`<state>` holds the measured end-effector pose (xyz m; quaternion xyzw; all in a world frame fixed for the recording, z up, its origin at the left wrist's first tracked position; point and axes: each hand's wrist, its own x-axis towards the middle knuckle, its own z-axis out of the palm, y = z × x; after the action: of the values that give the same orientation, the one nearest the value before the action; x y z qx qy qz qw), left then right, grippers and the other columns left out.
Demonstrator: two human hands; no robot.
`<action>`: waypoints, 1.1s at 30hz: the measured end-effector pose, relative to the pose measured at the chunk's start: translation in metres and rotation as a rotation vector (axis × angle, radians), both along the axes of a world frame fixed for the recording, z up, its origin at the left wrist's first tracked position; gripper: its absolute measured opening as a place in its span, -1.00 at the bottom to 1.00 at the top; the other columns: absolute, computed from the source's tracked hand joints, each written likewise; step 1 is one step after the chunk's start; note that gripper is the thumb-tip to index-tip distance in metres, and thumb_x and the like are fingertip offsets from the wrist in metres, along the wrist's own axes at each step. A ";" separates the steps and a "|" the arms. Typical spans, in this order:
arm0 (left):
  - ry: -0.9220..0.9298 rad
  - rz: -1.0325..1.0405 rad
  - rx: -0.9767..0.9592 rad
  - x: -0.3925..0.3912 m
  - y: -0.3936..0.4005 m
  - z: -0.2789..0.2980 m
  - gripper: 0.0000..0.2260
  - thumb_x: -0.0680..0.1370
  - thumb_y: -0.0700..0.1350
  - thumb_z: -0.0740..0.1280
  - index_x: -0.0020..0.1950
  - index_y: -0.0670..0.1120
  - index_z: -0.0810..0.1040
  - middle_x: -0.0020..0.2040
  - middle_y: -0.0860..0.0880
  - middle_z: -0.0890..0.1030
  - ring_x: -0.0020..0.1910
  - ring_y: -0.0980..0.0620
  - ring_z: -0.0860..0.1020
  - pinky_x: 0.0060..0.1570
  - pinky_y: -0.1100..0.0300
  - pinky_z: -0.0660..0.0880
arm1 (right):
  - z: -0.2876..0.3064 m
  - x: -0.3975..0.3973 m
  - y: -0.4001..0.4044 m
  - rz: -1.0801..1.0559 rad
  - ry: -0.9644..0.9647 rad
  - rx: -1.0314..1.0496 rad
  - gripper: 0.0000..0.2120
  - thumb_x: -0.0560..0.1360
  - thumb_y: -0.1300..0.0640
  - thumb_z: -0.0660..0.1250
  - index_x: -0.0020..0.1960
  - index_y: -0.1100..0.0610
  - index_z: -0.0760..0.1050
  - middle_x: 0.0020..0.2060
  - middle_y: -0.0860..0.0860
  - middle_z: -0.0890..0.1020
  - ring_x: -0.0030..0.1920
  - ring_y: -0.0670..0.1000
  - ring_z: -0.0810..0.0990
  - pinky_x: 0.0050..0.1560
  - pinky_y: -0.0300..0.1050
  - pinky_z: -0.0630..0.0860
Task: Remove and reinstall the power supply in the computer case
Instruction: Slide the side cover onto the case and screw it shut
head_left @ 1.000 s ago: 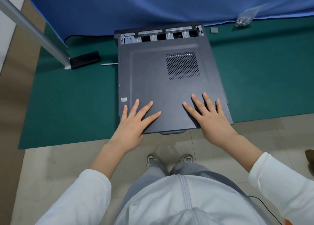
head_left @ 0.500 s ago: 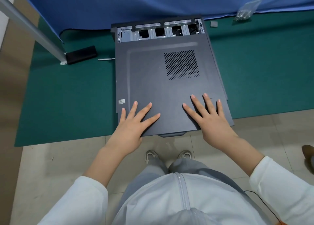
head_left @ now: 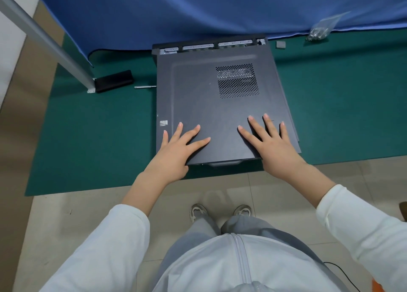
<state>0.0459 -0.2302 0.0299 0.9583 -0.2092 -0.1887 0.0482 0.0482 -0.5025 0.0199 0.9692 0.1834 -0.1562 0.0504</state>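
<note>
computer case (head_left: 211, 106) lay flat on its side on the green mat (head_left: 99, 141), far end close to the hanging blue cloth (head_left: 198, 11). dark side panel (head_left: 198, 115) sat on top, with a perforated vent patch (head_left: 237, 81) toward the far right; a strip of bare metal frame showed past the panel's far edge. power supply was not visible from this view.

left hand (head_left: 176, 152) lay flat on the near-left part of the panel, fingers straight and spread, grasping nothing. right hand (head_left: 272, 146) lay flat on the near-right part, fingers likewise straight and spread.

left of the case on the mat: a screwdriver (head_left: 144, 87) and a black block (head_left: 114, 80) at the foot of a grey post (head_left: 44, 38). far right: a bag of screws (head_left: 319, 31) and a small grey square piece (head_left: 280, 44). near, the person's shoes (head_left: 220, 212) stood on the tile floor (head_left: 66, 225).
</note>
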 end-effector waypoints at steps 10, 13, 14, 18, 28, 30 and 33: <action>-0.001 -0.002 -0.003 0.005 0.001 0.002 -0.15 0.46 -0.33 0.31 0.54 0.24 -0.05 0.56 0.12 -0.13 0.53 -0.14 -0.22 0.45 -0.28 -0.12 | 0.004 0.006 0.000 0.004 0.001 -0.020 0.08 0.40 0.35 0.33 0.48 -0.14 -0.43 0.52 0.01 -0.30 0.49 0.24 -0.31 0.43 0.32 -0.14; 0.006 0.000 -0.007 -0.003 0.000 -0.001 -0.14 0.44 -0.34 0.29 0.53 0.24 -0.06 0.56 0.12 -0.14 0.53 -0.14 -0.24 0.45 -0.26 -0.15 | 0.002 0.000 -0.003 0.015 0.002 -0.027 0.06 0.41 0.33 0.31 0.48 -0.15 -0.44 0.52 -0.01 -0.28 0.50 0.22 -0.29 0.45 0.30 -0.13; -0.003 0.002 -0.008 -0.006 0.000 -0.003 -0.15 0.45 -0.33 0.28 0.53 0.24 -0.06 0.56 0.12 -0.15 0.53 -0.14 -0.24 0.45 -0.25 -0.15 | 0.001 -0.003 -0.004 0.014 -0.002 -0.022 0.04 0.42 0.31 0.31 0.48 -0.15 -0.43 0.52 -0.01 -0.28 0.50 0.22 -0.29 0.45 0.29 -0.12; -0.040 -0.004 0.021 -0.010 0.001 -0.004 -0.18 0.47 -0.28 0.28 0.53 0.24 -0.07 0.57 0.11 -0.17 0.53 -0.16 -0.22 0.47 -0.18 -0.14 | 0.006 -0.002 -0.006 0.026 0.027 -0.004 -0.04 0.46 0.22 0.31 0.51 -0.14 -0.35 0.53 -0.01 -0.24 0.51 0.20 -0.25 0.46 0.25 -0.09; -0.011 0.038 0.101 -0.007 0.002 -0.001 -0.14 0.48 -0.37 0.23 0.53 0.26 -0.14 0.57 0.07 -0.19 0.52 -0.25 -0.14 0.46 -0.16 -0.04 | 0.011 0.003 -0.003 -0.044 0.111 -0.009 -0.03 0.44 0.35 0.25 0.51 -0.12 -0.35 0.53 0.02 -0.27 0.50 0.25 -0.26 0.46 0.22 -0.06; 0.002 0.040 0.095 0.002 0.003 0.000 -0.15 0.48 -0.37 0.24 0.53 0.26 -0.12 0.57 0.08 -0.17 0.52 -0.25 -0.13 0.46 -0.16 -0.04 | 0.009 0.009 -0.002 -0.054 0.108 0.000 -0.02 0.43 0.36 0.25 0.51 -0.12 -0.35 0.53 0.02 -0.26 0.50 0.26 -0.26 0.46 0.24 -0.07; 0.024 0.040 0.078 0.016 0.003 0.002 -0.17 0.49 -0.34 0.28 0.53 0.25 -0.08 0.57 0.07 -0.14 0.52 -0.25 -0.12 0.46 -0.18 -0.02 | 0.007 0.020 0.000 -0.065 0.112 0.016 -0.01 0.42 0.35 0.29 0.52 -0.12 -0.33 0.53 0.02 -0.25 0.50 0.27 -0.25 0.45 0.25 -0.07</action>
<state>0.0617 -0.2276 0.0322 0.9611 -0.1817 -0.2074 0.0171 0.0685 -0.5024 0.0268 0.9648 0.1558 -0.2103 0.0272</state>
